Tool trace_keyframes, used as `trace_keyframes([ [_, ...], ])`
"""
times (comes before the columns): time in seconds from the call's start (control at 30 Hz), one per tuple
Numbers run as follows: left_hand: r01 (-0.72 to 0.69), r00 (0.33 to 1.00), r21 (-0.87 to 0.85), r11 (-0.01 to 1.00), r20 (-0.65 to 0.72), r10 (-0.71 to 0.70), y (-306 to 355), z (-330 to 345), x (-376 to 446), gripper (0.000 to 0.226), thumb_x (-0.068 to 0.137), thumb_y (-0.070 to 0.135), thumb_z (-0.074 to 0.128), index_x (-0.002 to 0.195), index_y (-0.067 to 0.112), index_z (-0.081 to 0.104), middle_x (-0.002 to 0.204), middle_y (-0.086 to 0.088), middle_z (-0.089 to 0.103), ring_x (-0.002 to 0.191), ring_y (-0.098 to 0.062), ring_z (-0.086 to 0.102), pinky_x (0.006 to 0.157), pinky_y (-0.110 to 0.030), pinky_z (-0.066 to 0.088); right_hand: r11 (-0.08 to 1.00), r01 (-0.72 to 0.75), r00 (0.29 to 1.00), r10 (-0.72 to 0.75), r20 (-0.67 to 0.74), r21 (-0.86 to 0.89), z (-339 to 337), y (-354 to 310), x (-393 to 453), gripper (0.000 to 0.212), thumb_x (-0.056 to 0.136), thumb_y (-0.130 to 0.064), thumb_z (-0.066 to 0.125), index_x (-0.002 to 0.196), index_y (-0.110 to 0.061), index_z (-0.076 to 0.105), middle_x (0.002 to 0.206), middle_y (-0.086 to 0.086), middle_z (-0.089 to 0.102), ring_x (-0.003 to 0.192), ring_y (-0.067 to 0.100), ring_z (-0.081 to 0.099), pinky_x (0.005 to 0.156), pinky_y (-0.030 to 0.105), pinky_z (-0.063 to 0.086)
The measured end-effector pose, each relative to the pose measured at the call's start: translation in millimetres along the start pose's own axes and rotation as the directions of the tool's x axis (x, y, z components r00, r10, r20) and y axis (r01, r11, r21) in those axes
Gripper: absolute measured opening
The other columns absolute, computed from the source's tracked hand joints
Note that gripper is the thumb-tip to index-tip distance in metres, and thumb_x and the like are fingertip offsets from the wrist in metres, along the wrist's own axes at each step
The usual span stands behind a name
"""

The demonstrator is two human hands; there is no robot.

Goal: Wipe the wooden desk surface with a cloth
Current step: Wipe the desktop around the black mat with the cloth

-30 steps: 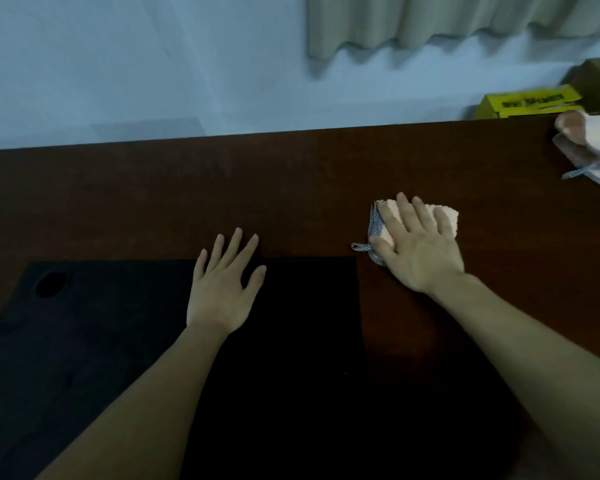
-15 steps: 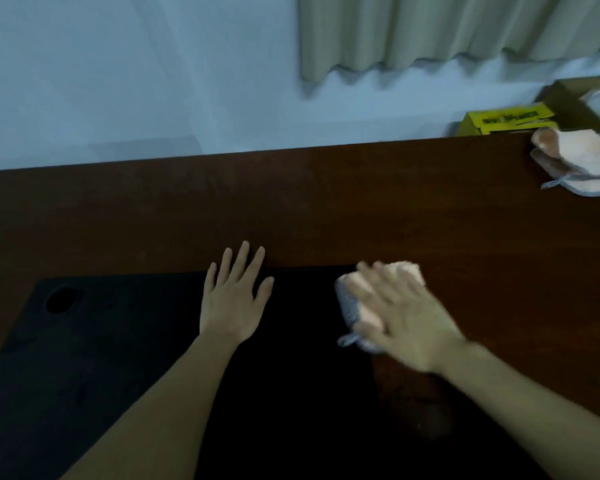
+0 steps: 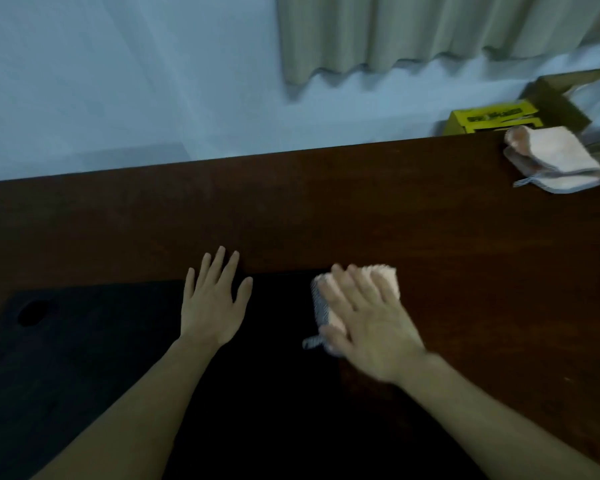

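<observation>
At the black mat's [image 3: 84,358] right edge, the right hand [image 3: 368,327] presses flat, fingers apparently straight, on the cloth [image 3: 383,277], which has slid back toward the person since a second ago. Bare wooden desk [image 3: 326,209] lies open beyond. Left hand [image 3: 213,306] rests spread on the mat.

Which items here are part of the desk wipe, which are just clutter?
In use:
- wooden desk
- peach cloth under the right hand
- left hand, flat on the black mat

Lying about:
- folded spare cloths, far right
- yellow box
- cardboard box
- curtain

Black mat [image 3: 84,358], spare folded cloths [image 3: 555,161], yellow box [image 3: 489,116], perhaps cardboard, curtain [image 3: 430,26]
</observation>
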State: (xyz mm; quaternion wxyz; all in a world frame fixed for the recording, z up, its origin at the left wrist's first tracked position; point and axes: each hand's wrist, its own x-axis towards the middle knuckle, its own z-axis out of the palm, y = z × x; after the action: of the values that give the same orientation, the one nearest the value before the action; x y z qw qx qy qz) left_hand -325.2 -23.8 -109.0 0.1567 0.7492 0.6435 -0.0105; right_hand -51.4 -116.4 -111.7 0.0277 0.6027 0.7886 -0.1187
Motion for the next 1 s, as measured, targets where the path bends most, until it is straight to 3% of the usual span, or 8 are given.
trace_keyframes([
  [0.07, -0.036, 0.999, -0.011, 0.999, -0.041, 0.036, 26.6, 5.5, -1.3, 0.067, 0.099, 0.064, 0.01, 0.161, 0.038, 0.006, 0.168, 0.014, -0.009, 0.153, -0.011, -0.016, 0.125, -0.037, -0.011, 0.994, 0.109, 0.994, -0.109, 0.012, 0.006, 4.2, 5.6, -23.4, 0.07, 0.105, -0.066, 0.015, 0.164, -0.029, 0.009, 0.17, 0.004, 0.005, 0.157, 0.026, 0.003, 0.121, 0.048, 0.0],
  [0.17, -0.147, 0.986, -0.052, 0.988, -0.085, 0.142, 74.8, 12.2, 0.8, 0.06, 0.104, 0.057, 0.016, 0.161, 0.039, 0.008, 0.168, 0.014, -0.006, 0.154, -0.011, -0.015, 0.125, -0.036, -0.01, 0.992, 0.124, 0.992, -0.125, 0.023, 0.03, -0.7, 53.9, -26.3, 0.073, 0.098, -0.076, 0.001, 0.161, -0.04, -0.005, 0.169, -0.004, -0.007, 0.157, 0.021, -0.007, 0.125, 0.043, -0.006],
  [0.27, -0.195, 0.98, -0.116, 0.974, -0.068, 0.188, 122.2, 20.1, 3.1, 0.058, 0.106, 0.053, 0.022, 0.161, 0.039, 0.007, 0.168, 0.014, -0.005, 0.154, -0.012, -0.015, 0.125, -0.036, -0.008, 0.992, -0.123, 0.992, 0.122, -0.034, -0.019, -17.9, 118.8, 3.8, 0.079, 0.088, -0.078, -0.014, 0.156, -0.04, -0.016, 0.169, -0.003, -0.012, 0.158, 0.022, -0.008, 0.126, 0.043, -0.006],
  [0.43, -0.202, 0.979, -0.165, 0.965, -0.031, 0.2, 165.9, 36.8, 10.3, 0.057, 0.107, 0.05, 0.019, 0.161, 0.037, 0.006, 0.169, 0.011, -0.004, 0.154, -0.013, -0.015, 0.125, -0.035, -0.008, 0.9, -0.435, 0.9, 0.435, 0.003, 0.02, -36.2, 149.7, 44.0, 0.074, 0.099, -0.067, 0.002, 0.162, -0.032, -0.009, 0.171, 0.003, -0.009, 0.157, 0.024, -0.009, 0.126, 0.049, -0.002],
  [0.63, -0.14, 0.99, -0.02, 0.99, -0.014, 0.14, 170.9, 41.3, 12.0, 0.058, 0.106, 0.051, 0.011, 0.161, 0.036, 0.005, 0.168, 0.01, -0.008, 0.154, -0.013, -0.014, 0.126, -0.036, -0.004, 0.995, -0.096, 0.995, 0.096, 0.011, 0.022, -19.1, 87.0, -22.3, 0.073, 0.102, -0.065, 0.006, 0.163, -0.027, -0.006, 0.17, 0.005, -0.011, 0.157, 0.026, -0.011, 0.126, 0.048, -0.009],
  [0.77, -0.134, 0.99, -0.021, 0.991, -0.057, 0.133, 173.4, 43.4, 9.2, 0.058, 0.105, 0.051, 0.014, 0.161, 0.036, 0.007, 0.169, 0.01, -0.006, 0.154, -0.013, -0.014, 0.127, -0.036, -0.004, 0.995, 0.094, 0.995, -0.095, 0.04, 0.018, -11.7, 121.8, -58.3, 0.072, 0.102, -0.071, 0.012, 0.162, -0.037, -0.005, 0.168, -0.003, -0.014, 0.156, 0.02, -0.016, 0.123, 0.042, -0.014],
  [0.9, -0.139, 0.987, -0.035, 0.99, -0.081, 0.135, 174.0, 44.7, 9.1, 0.059, 0.105, 0.053, 0.015, 0.161, 0.037, 0.011, 0.168, 0.011, -0.003, 0.154, -0.013, -0.014, 0.127, -0.036, -0.004, 0.981, -0.19, 0.982, 0.19, -0.018, -0.038, -27.4, 192.0, -16.4, 0.083, 0.088, -0.075, -0.007, 0.161, -0.037, -0.009, 0.171, -0.001, -0.01, 0.158, 0.023, -0.008, 0.125, 0.042, -0.009],
  [1.0, -0.135, 0.987, -0.053, 0.989, -0.095, 0.13, 173.9, 46.7, 9.7, 0.058, 0.105, 0.053, 0.017, 0.16, 0.037, 0.013, 0.168, 0.011, -0.002, 0.154, -0.012, -0.013, 0.127, -0.036, -0.003, 0.929, -0.368, 0.929, 0.369, -0.027, 0.026, -33.8, 207.6, 20.9, 0.077, 0.095, -0.073, 0.001, 0.163, -0.035, -0.007, 0.172, 0.002, -0.008, 0.158, 0.023, -0.008, 0.126, 0.048, -0.004],
])
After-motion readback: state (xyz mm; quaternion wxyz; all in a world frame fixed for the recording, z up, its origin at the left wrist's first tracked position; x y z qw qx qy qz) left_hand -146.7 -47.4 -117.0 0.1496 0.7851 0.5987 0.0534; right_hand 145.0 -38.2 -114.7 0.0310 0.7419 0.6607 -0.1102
